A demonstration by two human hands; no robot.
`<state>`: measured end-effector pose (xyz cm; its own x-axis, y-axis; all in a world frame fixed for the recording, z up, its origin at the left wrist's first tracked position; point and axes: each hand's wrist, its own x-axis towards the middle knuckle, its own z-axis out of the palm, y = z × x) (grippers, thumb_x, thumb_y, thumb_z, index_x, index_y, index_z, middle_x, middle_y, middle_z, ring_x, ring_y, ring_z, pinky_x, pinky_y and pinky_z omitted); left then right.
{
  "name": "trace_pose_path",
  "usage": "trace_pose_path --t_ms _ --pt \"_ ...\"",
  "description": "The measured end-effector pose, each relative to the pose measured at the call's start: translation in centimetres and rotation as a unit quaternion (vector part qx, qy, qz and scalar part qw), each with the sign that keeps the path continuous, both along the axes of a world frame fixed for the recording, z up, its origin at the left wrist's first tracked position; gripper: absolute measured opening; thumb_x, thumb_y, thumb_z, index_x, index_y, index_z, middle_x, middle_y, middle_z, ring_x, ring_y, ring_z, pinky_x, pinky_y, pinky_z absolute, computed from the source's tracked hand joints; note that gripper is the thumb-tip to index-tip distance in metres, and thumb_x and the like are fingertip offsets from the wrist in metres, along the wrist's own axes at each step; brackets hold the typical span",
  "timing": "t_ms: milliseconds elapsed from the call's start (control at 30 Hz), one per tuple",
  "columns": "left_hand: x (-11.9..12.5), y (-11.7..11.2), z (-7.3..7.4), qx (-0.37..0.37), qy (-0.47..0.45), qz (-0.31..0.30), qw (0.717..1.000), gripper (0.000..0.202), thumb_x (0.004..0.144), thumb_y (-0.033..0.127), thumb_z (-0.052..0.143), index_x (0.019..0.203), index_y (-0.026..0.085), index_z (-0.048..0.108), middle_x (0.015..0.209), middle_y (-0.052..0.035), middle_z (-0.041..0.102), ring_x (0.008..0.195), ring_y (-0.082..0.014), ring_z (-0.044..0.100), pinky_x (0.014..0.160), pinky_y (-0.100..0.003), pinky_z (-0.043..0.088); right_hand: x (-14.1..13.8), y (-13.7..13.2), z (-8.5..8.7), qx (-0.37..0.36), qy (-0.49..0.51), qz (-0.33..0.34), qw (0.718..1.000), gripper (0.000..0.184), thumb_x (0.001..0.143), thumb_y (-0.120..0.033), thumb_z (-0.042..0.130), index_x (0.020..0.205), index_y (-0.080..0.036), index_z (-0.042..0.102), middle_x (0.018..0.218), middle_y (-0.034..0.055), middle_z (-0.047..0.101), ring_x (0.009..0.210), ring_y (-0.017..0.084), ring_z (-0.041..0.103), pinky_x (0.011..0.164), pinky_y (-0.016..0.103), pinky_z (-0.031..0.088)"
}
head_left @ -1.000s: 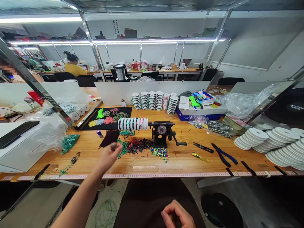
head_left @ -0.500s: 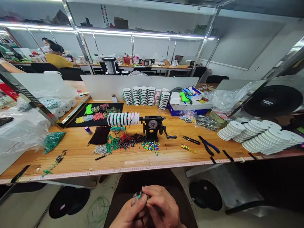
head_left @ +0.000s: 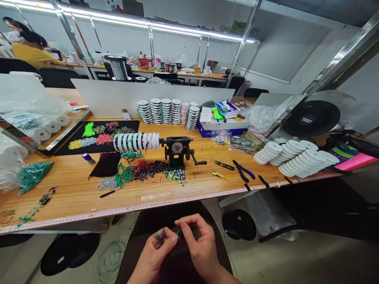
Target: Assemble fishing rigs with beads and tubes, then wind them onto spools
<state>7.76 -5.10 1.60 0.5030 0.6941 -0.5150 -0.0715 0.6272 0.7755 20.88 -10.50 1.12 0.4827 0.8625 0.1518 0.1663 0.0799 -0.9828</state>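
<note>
Over my dark lap, below the table edge, my left hand (head_left: 155, 254) is closed with thumb and forefinger pinched. Thin wire-like strands with green bits (head_left: 160, 234) show in its curled fingers. At its thumb tip is a small green piece (head_left: 178, 232). To the right, my right hand (head_left: 200, 244) pinches thumb and forefinger together just above that piece. What those fingertips hold is too small to make out. Another green speck (head_left: 196, 237) shows by the right fingers.
On the table stands a black hand-crank winder (head_left: 177, 150) carrying white spools (head_left: 137, 141). Before it lie colourful beads (head_left: 177, 176), green tubes (head_left: 125, 176) and silver beads (head_left: 107, 183). Pliers (head_left: 243, 170), snips (head_left: 224, 165) and white discs (head_left: 306, 159) lie right. Someone in yellow sits far left.
My hands were close together around the strands; now they are apart, the left moved left and the right fingertips pinched. The camera view has turned right and tilted.
</note>
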Motion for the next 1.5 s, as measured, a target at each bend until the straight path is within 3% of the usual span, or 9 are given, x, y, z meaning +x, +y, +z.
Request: trace_pose_path --t_ms 200,333,633,1067,1200,1300,1433,1500 --pt "0.0 0.3 -0.1 0.074 0.056 -0.012 0.996 0.050 0.063 0.059 0.082 0.061 0.019 0.053 0.060 0.0058 0.039 0.060 -0.0110 0.028 0.057 -0.023 0.033 0.5 -0.9 0.3 0.045 -0.153 -0.037 0.987 0.016 0.089 -0.019 0.057 0.073 -0.020 0.057 0.064 -0.0023 0.060 0.057 0.011 0.058 0.056 0.020 0.048" --pt "0.3 0.4 0.1 0.099 0.073 -0.032 0.992 0.052 0.062 0.064 0.080 0.060 0.019 0.054 0.061 0.0046 0.041 0.062 -0.0122 0.031 0.060 -0.024 0.036 0.3 -1.1 0.1 0.067 -0.189 -0.041 0.979 0.013 0.087 -0.016 0.057 0.074 -0.020 0.056 0.065 -0.0030 0.059 0.055 0.010 0.058 0.053 0.018 0.047" --pt "0.4 0.5 0.8 0.118 0.091 -0.036 0.988 0.054 0.059 0.067 0.078 0.057 0.019 0.053 0.061 0.0039 0.042 0.063 -0.0131 0.032 0.062 -0.024 0.037 0.2 -0.9 -0.2 0.057 -0.187 -0.034 0.980 0.012 0.087 -0.017 0.057 0.075 -0.020 0.057 0.066 -0.0032 0.059 0.056 0.010 0.058 0.055 0.018 0.046" --pt "0.5 0.6 0.5 0.148 0.106 -0.066 0.981 0.058 0.061 0.072 0.073 0.058 0.019 0.052 0.061 0.0032 0.043 0.063 -0.0134 0.034 0.061 -0.025 0.037 0.1 -1.1 -0.3 0.006 -0.157 -0.031 0.987 0.013 0.085 -0.018 0.058 0.072 -0.020 0.057 0.064 -0.0030 0.061 0.057 0.010 0.058 0.057 0.018 0.047" --pt "0.4 0.4 0.4 0.184 0.125 -0.069 0.973 0.055 0.066 0.070 0.070 0.060 0.018 0.052 0.061 0.0032 0.043 0.061 -0.0127 0.035 0.057 -0.024 0.036 0.2 -1.1 -0.3 -0.037 -0.107 -0.011 0.993 0.016 0.088 -0.025 0.058 0.073 -0.019 0.061 0.067 -0.0008 0.063 0.061 0.012 0.059 0.060 0.021 0.046" --pt "0.0 0.1 0.1 0.242 0.169 -0.079 0.952 0.048 0.077 0.063 0.065 0.064 0.017 0.057 0.061 0.0026 0.047 0.058 -0.0122 0.037 0.053 -0.022 0.034 0.4 -0.9 -0.1 -0.090 0.001 0.019 0.996 0.023 0.089 -0.034 0.062 0.074 -0.018 0.066 0.070 0.0015 0.066 0.066 0.014 0.060 0.062 0.023 0.046" --pt "-0.8 0.2 -0.3 0.322 0.211 -0.118 0.915 0.035 0.085 0.051 0.060 0.075 0.019 0.069 0.072 -0.0034 0.066 0.066 -0.0158 0.054 0.060 -0.023 0.042 1.0 -0.3 -0.2 -0.132 0.162 0.066 0.976 0.030 0.081 -0.044 0.072 0.072 -0.016 0.071 0.065 0.0021 0.066 0.059 0.014 0.057 0.057 0.023 0.045" --pt "-1.1 0.5 -0.3 0.343 0.227 -0.120 0.903 0.032 0.083 0.050 0.064 0.083 0.020 0.074 0.064 -0.0012 0.064 0.059 -0.0146 0.053 0.055 -0.022 0.041 1.2 -0.1 -0.4 -0.136 0.218 0.081 0.963 0.035 0.077 -0.048 0.076 0.070 -0.015 0.070 0.064 0.0020 0.065 0.058 0.013 0.056 0.057 0.023 0.045"
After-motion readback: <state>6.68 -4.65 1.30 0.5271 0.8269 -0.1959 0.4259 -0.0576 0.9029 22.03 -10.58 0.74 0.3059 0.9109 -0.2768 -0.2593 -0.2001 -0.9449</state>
